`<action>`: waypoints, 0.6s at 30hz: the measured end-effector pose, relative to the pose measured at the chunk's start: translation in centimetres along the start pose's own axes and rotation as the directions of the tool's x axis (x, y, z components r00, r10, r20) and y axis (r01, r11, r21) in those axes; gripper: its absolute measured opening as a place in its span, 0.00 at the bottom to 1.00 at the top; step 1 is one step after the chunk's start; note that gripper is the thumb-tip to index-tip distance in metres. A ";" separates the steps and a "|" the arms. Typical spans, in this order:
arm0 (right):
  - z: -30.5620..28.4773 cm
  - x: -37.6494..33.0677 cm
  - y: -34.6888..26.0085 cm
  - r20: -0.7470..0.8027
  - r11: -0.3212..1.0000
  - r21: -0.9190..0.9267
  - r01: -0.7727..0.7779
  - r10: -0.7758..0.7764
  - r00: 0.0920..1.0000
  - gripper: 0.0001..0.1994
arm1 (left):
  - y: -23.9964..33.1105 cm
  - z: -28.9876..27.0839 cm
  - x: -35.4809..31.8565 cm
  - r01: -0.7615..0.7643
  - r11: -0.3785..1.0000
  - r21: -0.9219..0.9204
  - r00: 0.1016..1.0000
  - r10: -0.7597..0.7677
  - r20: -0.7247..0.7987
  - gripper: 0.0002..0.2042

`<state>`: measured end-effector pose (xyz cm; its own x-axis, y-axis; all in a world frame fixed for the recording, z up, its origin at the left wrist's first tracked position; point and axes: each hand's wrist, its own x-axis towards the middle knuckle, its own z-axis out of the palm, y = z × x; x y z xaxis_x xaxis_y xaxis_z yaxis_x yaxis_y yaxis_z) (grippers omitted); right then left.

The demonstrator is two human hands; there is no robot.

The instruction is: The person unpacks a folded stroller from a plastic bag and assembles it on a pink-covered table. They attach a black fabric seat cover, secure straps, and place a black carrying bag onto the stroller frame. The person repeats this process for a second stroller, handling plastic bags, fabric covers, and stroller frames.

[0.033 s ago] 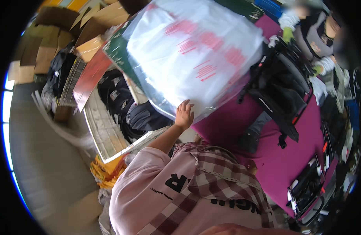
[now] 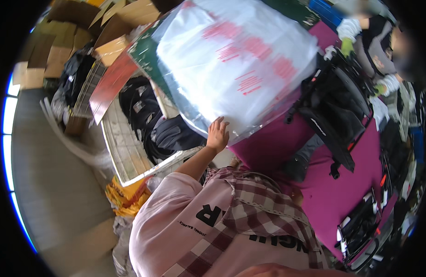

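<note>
My left hand (image 2: 217, 134) rests on the near edge of a large clear plastic bag (image 2: 243, 134). Its fingers are stretched out and slightly spread, and they grip nothing. Flat white material with pinkish-red printing (image 2: 190, 69) fills the bag, which lies over a green board (image 2: 150, 53) and a magenta-covered table (image 2: 268, 143). My right hand cannot be made out. To the right of the bag, a black fabric and frame assembly (image 2: 335, 94) lies on the table.
A co-worker's gloved hands (image 2: 347, 36) are at the black assembly's far side. White crates (image 2: 112, 147) with black fabric pieces (image 2: 171, 134) stand left of the table. Cardboard boxes (image 2: 125, 18) are piled at far left. Black-and-white frame parts (image 2: 360, 226) lie near right.
The whole view has shifted slightly, so the bag and table sit a little further right. My left hand stays on the bag's near edge.
</note>
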<state>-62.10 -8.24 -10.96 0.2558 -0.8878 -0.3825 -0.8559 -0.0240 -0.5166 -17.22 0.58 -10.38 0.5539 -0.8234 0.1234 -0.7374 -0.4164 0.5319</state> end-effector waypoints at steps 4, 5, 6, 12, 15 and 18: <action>-2.4 5.4 -12.2 0.036 0.798 0.055 0.600 -0.603 0.797 0.04 | -2.2 -1.6 -5.7 0.157 0.972 0.174 0.985 -0.141 -0.103 0.22; -1.9 6.9 -14.1 0.010 0.707 0.074 0.703 -0.706 0.709 0.03 | -2.5 -2.0 -7.6 0.196 0.959 0.205 0.979 -0.181 -0.089 0.21; -1.7 8.3 -16.6 0.020 0.641 0.122 0.757 -0.765 0.644 0.03 | -2.9 -2.0 -10.2 0.271 0.936 0.225 0.962 -0.257 -0.090 0.21; 1.5 12.8 -28.5 -0.032 0.402 0.212 0.891 -0.908 0.418 0.03 | -7.8 -5.5 -25.0 0.802 0.543 0.249 0.509 -0.839 0.190 0.16; 3.9 10.2 -33.3 0.014 0.424 0.216 0.879 -0.902 0.432 0.04 | -12.6 -5.5 -31.7 0.930 0.314 0.192 0.299 -0.949 0.105 0.12; 7.9 7.7 -36.8 0.114 0.278 0.227 0.933 -0.959 0.258 0.04 | -18.6 -2.3 -36.6 0.971 0.225 0.077 0.219 -0.973 0.077 0.13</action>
<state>-25.05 -10.62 -0.93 0.9384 -0.1536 0.3095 0.1029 -0.7308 -0.6748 -22.87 39.39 -22.87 0.8090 0.1947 -0.5546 0.3423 -0.9231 0.1752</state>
